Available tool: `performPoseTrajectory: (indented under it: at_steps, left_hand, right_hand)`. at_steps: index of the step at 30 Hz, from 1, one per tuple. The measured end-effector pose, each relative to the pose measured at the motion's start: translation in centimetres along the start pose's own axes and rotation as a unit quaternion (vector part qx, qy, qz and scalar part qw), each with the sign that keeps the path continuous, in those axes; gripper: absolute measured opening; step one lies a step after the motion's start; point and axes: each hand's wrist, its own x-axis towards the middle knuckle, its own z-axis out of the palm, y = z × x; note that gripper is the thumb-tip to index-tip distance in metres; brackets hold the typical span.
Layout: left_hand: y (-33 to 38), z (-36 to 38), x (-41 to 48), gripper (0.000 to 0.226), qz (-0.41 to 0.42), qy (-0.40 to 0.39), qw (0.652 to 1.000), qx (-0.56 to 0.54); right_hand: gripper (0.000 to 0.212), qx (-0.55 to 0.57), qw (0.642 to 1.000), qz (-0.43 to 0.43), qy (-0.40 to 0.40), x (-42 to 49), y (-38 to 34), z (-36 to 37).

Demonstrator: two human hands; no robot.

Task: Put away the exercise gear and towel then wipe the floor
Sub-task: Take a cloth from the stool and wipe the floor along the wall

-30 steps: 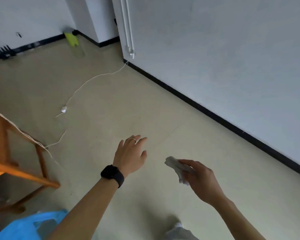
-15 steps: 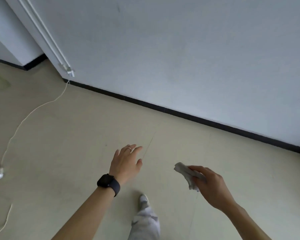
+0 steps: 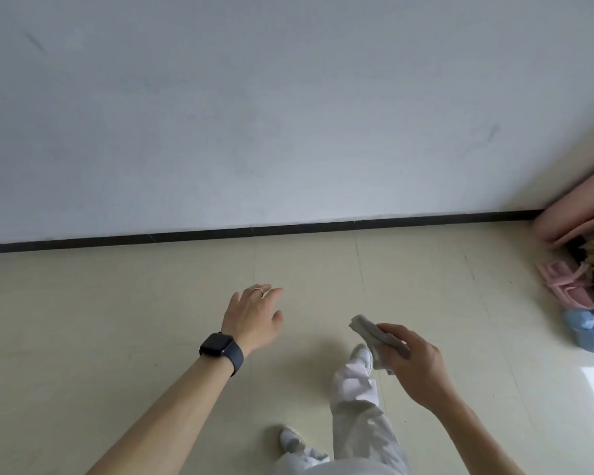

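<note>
My right hand (image 3: 414, 365) grips a small grey cloth (image 3: 374, 335), held out over the pale tiled floor (image 3: 117, 320); one corner of the cloth sticks out to the left of my fingers. My left hand (image 3: 252, 315) hovers in front of me with the fingers relaxed and holds nothing; a black watch sits on its wrist. At the far right edge lie blue dumbbells (image 3: 588, 332) on the floor beside a rolled pink mat (image 3: 576, 214).
A white wall with a black skirting board (image 3: 288, 231) runs across ahead. Pink slippers (image 3: 563, 286) and other items lie at the right by the mat. My legs in white trousers and white shoes (image 3: 360, 363) are below my hands.
The view has swung to the right: the cable, wooden chair and blue bag have left the frame, the mat, slippers and dumbbells have come in. Both hands keep their pose.
</note>
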Motion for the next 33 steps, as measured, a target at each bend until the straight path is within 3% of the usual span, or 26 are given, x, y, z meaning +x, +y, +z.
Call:
performPoseTrajectory:
  at_steps: [10,17,23,33]
  left_hand:
    - [7.3,-0.5,14.2,0.051,0.074,-0.041,0.996,0.019]
    - [11.7,3.4,27.8,0.05,0.069,-0.098,0.991,0.054]
    - [11.5,13.4,40.1,0.051,0.048,-0.14,0.985,0.084]
    - [7.2,35.9,55.1,0.054,0.06,-0.206,0.966,0.146]
  right_hand:
    - [0.027,0.032,0.996,0.084,0.026,11.1,3.7,-3.7]
    - [0.036,0.044,0.989,0.141,0.009,24.6,10.3,-3.6]
    - [0.027,0.032,0.984,0.172,-0.025,37.2,19.2,0.7]
    - [0.036,0.016,0.967,0.252,-0.041,51.5,37.7,12.3]
